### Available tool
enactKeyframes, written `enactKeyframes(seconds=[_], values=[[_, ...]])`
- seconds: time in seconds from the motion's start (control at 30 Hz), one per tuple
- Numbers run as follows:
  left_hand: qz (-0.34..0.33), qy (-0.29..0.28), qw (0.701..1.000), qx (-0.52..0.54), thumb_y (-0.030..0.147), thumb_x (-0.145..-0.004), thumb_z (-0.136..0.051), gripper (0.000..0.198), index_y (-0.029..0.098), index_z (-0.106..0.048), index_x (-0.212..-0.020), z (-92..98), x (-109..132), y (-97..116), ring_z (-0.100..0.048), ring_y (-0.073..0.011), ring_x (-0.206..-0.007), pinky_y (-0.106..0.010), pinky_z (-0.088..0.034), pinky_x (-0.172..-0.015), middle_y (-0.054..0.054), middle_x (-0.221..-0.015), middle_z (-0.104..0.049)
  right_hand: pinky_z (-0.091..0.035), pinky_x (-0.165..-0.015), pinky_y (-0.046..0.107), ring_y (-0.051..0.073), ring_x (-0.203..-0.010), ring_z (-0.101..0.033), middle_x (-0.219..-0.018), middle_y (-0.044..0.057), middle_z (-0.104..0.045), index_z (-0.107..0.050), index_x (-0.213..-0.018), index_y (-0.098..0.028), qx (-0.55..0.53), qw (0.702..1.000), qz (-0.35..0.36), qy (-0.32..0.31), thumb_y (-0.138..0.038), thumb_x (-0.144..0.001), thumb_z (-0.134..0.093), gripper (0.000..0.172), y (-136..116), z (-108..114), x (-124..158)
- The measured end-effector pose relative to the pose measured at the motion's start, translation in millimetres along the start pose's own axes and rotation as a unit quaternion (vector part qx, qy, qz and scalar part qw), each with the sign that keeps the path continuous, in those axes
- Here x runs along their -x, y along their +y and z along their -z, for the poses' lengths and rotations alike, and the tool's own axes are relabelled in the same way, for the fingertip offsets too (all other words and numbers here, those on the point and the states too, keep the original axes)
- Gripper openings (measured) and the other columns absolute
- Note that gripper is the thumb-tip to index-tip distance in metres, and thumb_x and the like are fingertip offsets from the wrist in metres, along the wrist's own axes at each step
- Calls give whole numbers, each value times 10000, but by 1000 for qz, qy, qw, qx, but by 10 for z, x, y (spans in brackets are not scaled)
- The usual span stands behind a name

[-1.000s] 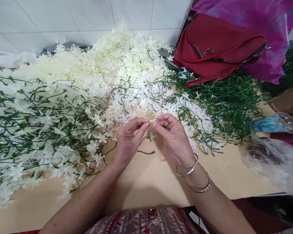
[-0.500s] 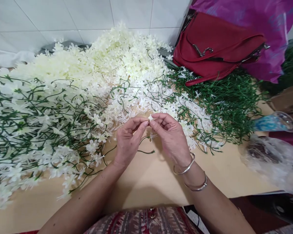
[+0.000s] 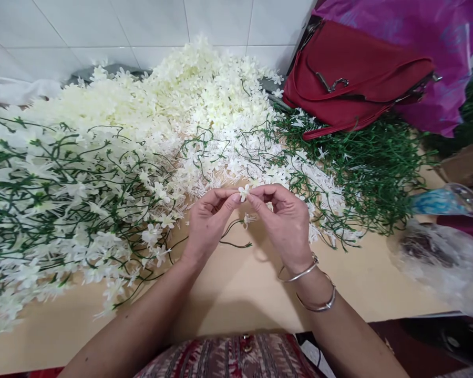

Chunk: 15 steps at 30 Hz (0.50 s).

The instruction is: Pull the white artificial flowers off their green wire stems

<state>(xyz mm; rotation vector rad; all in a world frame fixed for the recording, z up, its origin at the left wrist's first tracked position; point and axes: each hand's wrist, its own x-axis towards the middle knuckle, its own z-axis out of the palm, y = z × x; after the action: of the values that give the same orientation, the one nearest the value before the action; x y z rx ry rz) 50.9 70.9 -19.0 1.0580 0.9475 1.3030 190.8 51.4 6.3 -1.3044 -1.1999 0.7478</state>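
Note:
Between my two hands a small white artificial flower (image 3: 244, 193) faces up, its petals spread. My left hand (image 3: 211, 223) pinches its left side with thumb and forefinger. From the right, my right hand (image 3: 281, 220) pinches the other side; two bangles (image 3: 315, 283) circle that wrist. Just below the fingertips hangs a green stem (image 3: 236, 244) with another white bloom (image 3: 248, 219) at its upper end; whether it joins the held flower is hard to see. Loose white stamen pieces (image 3: 216, 181) lie just beyond my fingers.
White flowers on green stems (image 3: 82, 194) cover the table's left side. Cream flower heads (image 3: 205, 84) are heaped against the tiled wall (image 3: 157, 23). Green stems (image 3: 378, 173) lie at right under a red handbag (image 3: 358, 68). A cup (image 3: 445, 201) and a plastic bag (image 3: 445, 257) stand far right.
The held flower now shows its petals open and flat, where before it was mostly covered by fingertips. My right hand's fingertips have drawn slightly rightward. The whole view has shifted a little.

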Motion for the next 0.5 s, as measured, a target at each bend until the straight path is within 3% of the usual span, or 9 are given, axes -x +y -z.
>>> enactKeyframes(seconds=[0.23,0.5], values=[[25,-6,999,31,333,-841,-841,165,191,-801,-915,10,-20,-33,-703,-117,-810,-238,-575,-831,-12,-856,-783,-570,-820,359,187,-908,-697,-963,44,-730,-750,-974,-238,176,963,205,-17,-110,-966,-616,186,45,38,15],[24,-21,999,24,372,-818,-854,206,190,-802,-902,-24,-1,-3,-732,-143,-821,-287,-611,-846,-34,-879,-807,-521,-838,389,217,-903,-677,-958,76,-742,-683,-1017,-222,347,877,332,-5,-136,-1024,-558,151,75,29,41]])
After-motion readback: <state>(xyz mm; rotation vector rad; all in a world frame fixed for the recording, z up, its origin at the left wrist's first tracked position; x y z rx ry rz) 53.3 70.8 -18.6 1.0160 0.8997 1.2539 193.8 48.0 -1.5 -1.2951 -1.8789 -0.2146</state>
